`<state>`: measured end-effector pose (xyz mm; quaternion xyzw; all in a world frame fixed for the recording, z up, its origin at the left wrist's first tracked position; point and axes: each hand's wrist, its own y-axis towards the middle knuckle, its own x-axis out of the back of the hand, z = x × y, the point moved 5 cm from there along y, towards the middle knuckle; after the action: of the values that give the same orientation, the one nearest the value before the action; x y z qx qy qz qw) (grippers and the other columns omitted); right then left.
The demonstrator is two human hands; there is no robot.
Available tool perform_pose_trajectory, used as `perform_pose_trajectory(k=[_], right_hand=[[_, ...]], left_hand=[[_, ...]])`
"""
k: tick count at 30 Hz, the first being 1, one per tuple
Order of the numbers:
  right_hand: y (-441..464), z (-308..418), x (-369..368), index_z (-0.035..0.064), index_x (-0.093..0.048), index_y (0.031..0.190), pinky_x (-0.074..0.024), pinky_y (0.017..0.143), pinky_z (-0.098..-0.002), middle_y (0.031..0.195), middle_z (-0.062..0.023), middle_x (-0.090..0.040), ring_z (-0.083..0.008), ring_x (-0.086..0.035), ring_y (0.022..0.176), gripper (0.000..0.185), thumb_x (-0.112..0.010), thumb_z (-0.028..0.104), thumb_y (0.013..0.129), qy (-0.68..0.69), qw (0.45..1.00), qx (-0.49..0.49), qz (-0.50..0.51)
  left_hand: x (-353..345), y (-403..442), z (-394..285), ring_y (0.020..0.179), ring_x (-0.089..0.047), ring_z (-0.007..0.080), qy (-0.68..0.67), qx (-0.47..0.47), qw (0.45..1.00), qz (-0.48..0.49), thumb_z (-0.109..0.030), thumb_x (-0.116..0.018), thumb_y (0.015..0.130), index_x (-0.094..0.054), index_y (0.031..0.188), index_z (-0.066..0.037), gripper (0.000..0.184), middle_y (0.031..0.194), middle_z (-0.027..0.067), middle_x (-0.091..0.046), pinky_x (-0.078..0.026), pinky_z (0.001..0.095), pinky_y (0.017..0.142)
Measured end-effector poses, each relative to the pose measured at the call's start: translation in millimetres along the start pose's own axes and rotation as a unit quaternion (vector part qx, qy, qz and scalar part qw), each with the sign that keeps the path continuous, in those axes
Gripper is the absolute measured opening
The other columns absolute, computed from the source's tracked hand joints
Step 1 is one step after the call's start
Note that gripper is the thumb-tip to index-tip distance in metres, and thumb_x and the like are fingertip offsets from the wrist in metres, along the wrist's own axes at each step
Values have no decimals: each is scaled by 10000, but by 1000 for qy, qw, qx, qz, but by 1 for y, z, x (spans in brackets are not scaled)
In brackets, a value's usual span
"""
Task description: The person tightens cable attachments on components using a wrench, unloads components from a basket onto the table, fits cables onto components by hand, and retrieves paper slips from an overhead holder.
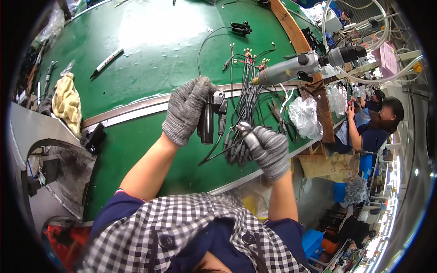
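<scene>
My left hand (186,109), in a grey knit glove, is closed around a black cylindrical part (207,127) with a metal-ended bracket beside it. A thin black cable (210,155) loops below this part toward my right hand (269,152). That hand, also gloved, has its fingers pinched on the cable; a small shiny piece shows at its fingertips, too unclear to name. Between my hands lies a bundle of black cables (248,98) with red and yellow tipped ends. Pliers (278,117) lie just beyond my right hand.
A grey power driver (291,68) hangs over the cable bundle. On the green table (150,63) lie a paint marker (107,63), a black clamp-like part (241,28) and a yellow cloth (67,101). A plastic bag (306,118) sits at right. Another person (380,120) works farther right.
</scene>
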<state>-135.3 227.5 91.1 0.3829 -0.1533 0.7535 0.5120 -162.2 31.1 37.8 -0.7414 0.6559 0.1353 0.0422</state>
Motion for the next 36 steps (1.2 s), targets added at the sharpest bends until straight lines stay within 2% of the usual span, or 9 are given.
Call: perform_pose_trajectory(k=[2, 6, 9, 13, 15, 23, 26, 32, 36], right_hand=[[3, 8, 15, 2, -662, 859, -451, 541, -313, 658, -141, -600, -237, -585, 562, 203, -605, 197, 849, -234, 971, -23, 41], [0, 10, 55, 18, -671, 846, -460, 554, -338, 666, -153, -612, -255, -595, 574, 208, -617, 219, 840, -379, 916, -118, 51], [-3, 19, 77, 13, -668, 821, -470, 573, -341, 684, -143, -625, -265, -609, 592, 213, -626, 221, 831, -333, 929, -160, -7], [-4, 46, 62, 19, -659, 809, -479, 595, -344, 726, -135, -640, -257, -620, 621, 218, -646, 237, 815, -174, 981, -43, -68], [3, 67, 23, 31, -654, 846, -476, 594, -353, 711, -126, -631, -259, -617, 631, 210, -651, 237, 805, -306, 948, 58, 60], [21, 65, -6, 68, -615, 785, -442, 549, -395, 611, -120, -558, -295, -584, 603, 197, -614, 262, 822, -316, 938, 88, 114], [32, 60, -7, 69, -600, 761, -437, 549, -398, 612, -122, -556, -298, -582, 608, 219, -605, 278, 828, -303, 937, 81, 156], [29, 39, -28, 46, -606, 790, -431, 532, -348, 597, -114, -550, -255, -570, 554, 195, -599, 233, 846, -265, 950, 79, 148], [11, 10, -59, 16, -643, 864, -413, 500, -287, 575, -70, -551, -161, -523, 494, 169, -578, 172, 870, 67, 997, -21, -13]], left_hand=[[3, -2, -16, 625, -572, 109, 111, -43, 993, -2, -298, -500, 932, -624, 848, -14, 322, 693, 43, -623, -466, 240, 601], [1, -7, -40, 590, -578, 109, 282, -139, 949, -9, -234, -545, 902, -636, 827, 1, 262, 659, 57, -632, -473, 255, 577], [4, -7, -44, 562, -579, 116, 273, -159, 949, -12, -209, -569, 881, -641, 820, 7, 235, 630, 66, -627, -479, 267, 568], [4, -8, -45, 574, -587, 119, 192, -80, 978, 10, -213, -580, 873, -643, 819, 14, 241, 640, 78, -631, -482, 272, 577], [1, -8, -40, 588, -590, 120, 154, -35, 987, 29, -221, -580, 875, -644, 820, 16, 252, 652, 82, -635, -482, 271, 584], [2, -5, -30, 657, -569, 82, 210, -141, 965, 69, -296, -543, 908, -634, 828, 13, 332, 716, 57, -637, -464, 245, 616], [-3, -5, -24, 648, -561, 84, 166, -13, 982, 89, -323, -526, 921, -631, 838, 7, 356, 712, 40, -625, -462, 242, 624], [3, -1, -11, 634, -552, 97, 76, 43, 996, 36, -348, -510, 931, -629, 852, -10, 367, 708, 32, -612, -459, 244, 614], [-7, -4, 19, 631, -549, 107, -77, 86, 993, 16, -352, -499, 937, -617, 869, -20, 359, 712, 34, -607, -458, 247, 613]])
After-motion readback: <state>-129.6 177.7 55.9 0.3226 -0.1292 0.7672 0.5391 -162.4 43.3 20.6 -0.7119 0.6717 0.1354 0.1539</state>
